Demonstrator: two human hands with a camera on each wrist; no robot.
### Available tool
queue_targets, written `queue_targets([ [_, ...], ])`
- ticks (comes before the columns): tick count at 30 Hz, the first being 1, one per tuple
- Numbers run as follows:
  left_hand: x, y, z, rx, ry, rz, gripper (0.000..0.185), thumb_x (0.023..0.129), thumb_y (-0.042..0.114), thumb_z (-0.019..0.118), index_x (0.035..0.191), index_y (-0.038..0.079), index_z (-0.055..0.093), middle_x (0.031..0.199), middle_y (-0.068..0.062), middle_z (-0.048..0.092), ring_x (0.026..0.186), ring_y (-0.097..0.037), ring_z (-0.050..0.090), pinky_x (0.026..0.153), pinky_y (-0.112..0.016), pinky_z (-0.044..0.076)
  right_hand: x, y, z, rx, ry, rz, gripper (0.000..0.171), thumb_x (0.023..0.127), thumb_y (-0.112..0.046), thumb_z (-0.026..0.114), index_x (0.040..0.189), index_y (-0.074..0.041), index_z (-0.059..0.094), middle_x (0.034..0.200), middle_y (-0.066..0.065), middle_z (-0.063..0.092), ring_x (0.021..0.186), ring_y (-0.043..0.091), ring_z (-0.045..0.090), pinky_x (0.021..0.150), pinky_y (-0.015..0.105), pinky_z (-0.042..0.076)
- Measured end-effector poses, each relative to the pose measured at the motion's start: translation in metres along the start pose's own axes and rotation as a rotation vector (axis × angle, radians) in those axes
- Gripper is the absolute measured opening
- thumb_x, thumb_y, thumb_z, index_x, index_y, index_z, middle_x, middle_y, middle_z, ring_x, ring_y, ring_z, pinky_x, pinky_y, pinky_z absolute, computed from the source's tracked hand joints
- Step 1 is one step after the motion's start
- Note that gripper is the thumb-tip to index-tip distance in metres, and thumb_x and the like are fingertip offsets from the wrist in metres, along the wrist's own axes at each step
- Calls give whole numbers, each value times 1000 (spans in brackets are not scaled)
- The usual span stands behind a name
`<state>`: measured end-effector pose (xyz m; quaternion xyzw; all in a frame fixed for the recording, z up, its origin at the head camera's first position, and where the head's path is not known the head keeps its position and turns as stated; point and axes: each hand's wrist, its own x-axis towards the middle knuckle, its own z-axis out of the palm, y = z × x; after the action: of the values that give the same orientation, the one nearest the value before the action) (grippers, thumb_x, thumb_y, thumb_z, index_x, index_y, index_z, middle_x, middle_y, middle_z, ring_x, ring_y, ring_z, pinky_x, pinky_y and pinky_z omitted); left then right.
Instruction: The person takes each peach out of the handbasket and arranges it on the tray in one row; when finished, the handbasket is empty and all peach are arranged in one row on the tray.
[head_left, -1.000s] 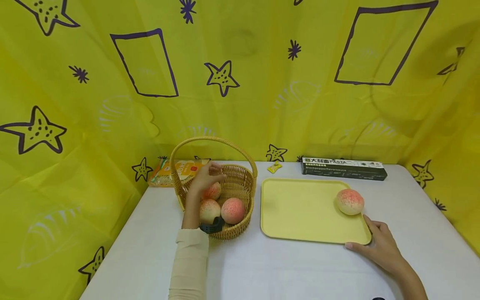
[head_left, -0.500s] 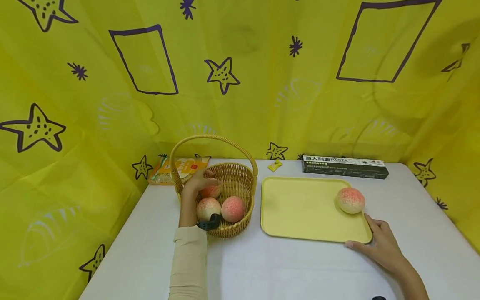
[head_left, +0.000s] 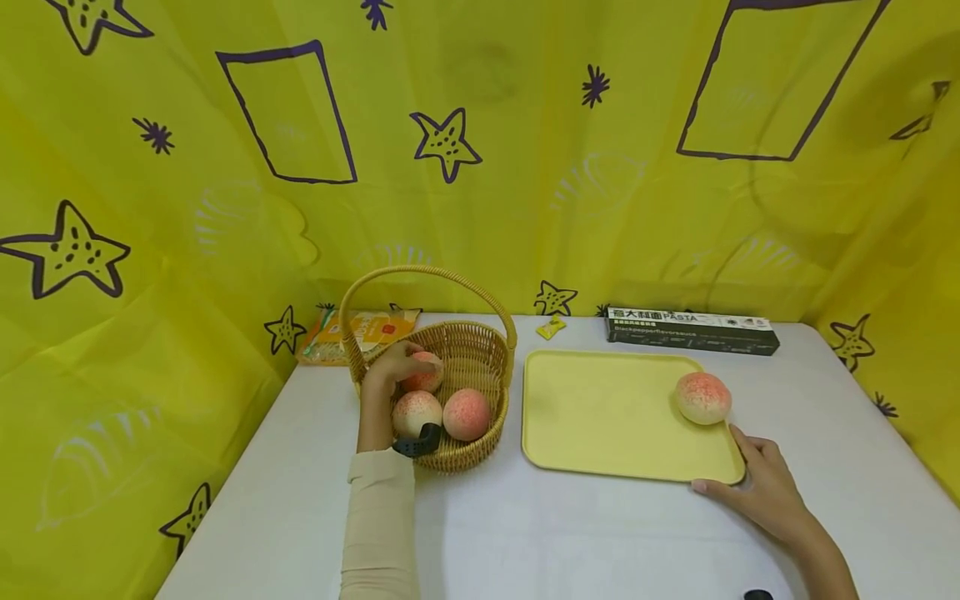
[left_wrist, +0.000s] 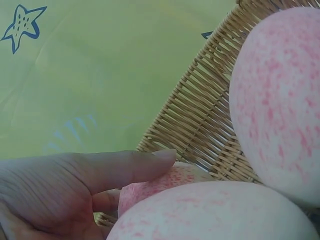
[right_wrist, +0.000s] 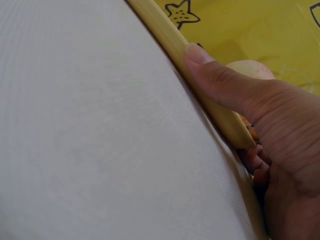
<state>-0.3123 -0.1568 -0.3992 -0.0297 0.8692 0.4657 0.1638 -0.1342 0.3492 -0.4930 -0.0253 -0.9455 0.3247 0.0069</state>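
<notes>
The left hand (head_left: 386, 373) is set inside the basket (head_left: 480, 354), its fingers curled over the rear peach (head_left: 424, 377), which is held at the far left of the basket. That peach is small and round, cream-coloured with a speckled pink-red blush; in the left wrist view the thumb (left_wrist: 125, 167) is seen lying flat across its top, with the woven wall just beyond. Two more peaches are lying in the basket just nearer than the hand: a paler one (head_left: 417, 413) beside the wrist and a redder one (head_left: 466, 413) to its right, the two touching. The basket is of tan wicker with a tall arched handle.

The right hand (head_left: 761, 492) is closed on the near right corner of the tray (head_left: 600, 417); the thumb (right_wrist: 220, 82) is pressed along the rim from above, while the fingers are tucked beneath the edge. The tray is pale yellow and flat on the white counter (head_left: 562, 533), just right of the basket. A fourth peach (head_left: 702, 397) is resting on the tray, just beyond the right hand.
</notes>
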Motion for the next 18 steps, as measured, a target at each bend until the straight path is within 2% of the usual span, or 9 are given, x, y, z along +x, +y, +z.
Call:
queue_targets([
  [8,-1,-2,-1,-13,-19,-15,62,89,21,67,140,-2,41,142,-26,43,131,-42,44,107,-54,40,0,0,1,10,20,-18,113,81,-43,77,152,8,7,131,41,26,118,55,30,92,67,30],
  [18,-1,-3,0,-59,-43,-37,65,89,14,65,143,-4,35,142,-27,40,131,-42,43,110,-51,38,0,0,2,4,28,-24,113,80,-42,78,152,9,8,130,42,27,117,55,31,92,67,31],
])
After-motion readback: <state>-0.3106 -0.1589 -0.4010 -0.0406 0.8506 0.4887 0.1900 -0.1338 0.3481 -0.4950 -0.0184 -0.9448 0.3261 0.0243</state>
